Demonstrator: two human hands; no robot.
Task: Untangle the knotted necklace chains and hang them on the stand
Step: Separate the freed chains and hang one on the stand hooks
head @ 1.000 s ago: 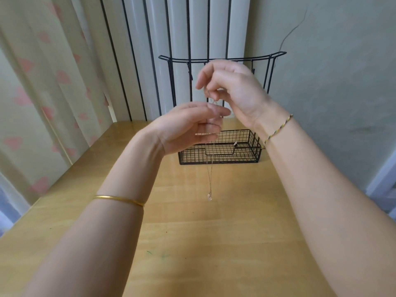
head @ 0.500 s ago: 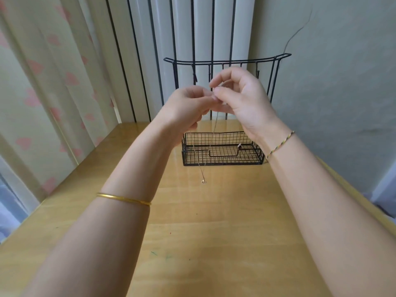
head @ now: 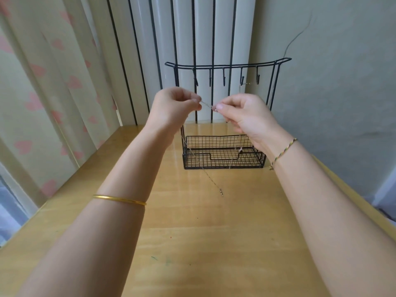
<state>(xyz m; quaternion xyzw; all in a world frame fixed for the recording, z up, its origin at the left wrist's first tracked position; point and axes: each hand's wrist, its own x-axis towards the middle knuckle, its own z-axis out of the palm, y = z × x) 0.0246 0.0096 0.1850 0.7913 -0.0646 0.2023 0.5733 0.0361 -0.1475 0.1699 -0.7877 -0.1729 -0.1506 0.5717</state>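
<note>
Background: grey-green wall (head: 332, 93) across upper right of frame, with a thin dark crack near the top; pale curtain (head: 42, 93) with pink heart print down the left side; white vertical panels (head: 184, 39) with dark gaps at upper centre.
Table: light wooden table (head: 203, 211) filling lower half of frame; a few small coloured marks near bottom centre.
Stand: black wire stand (head: 225, 65) at frame centre, upright at far end of table, close to panels and wall; curved top bar with five hooks (head: 224, 79) pointing down; mesh basket (head: 222, 163) as base, resting on table.
Left hand: left hand (head: 173, 108) raised just left of centre, in front of stand; fingers curled, thumb and forefinger pinching necklace chain (head: 206, 104).
Right hand: right hand (head: 246, 114) at about the same height, just right of centre; fingers curled, thumb and forefinger pinching same chain; fingertips of the two hands near, not touching.
Bangle: gold bangle (head: 120, 200) round left forearm, lower left of centre.
Bracelet: braided cord bracelet (head: 282, 152) round right wrist.
Chain in hand: short taut stretch between the two pinches; one strand dropping below left hand, slanting down-right across basket front, ending in a small metal piece seen against table just below basket; contact with table not determinable.
Chain on stand: second chain (head: 239, 88) on fourth hook from left, dropping behind right hand; small pendant visible low, at basket level.
</note>
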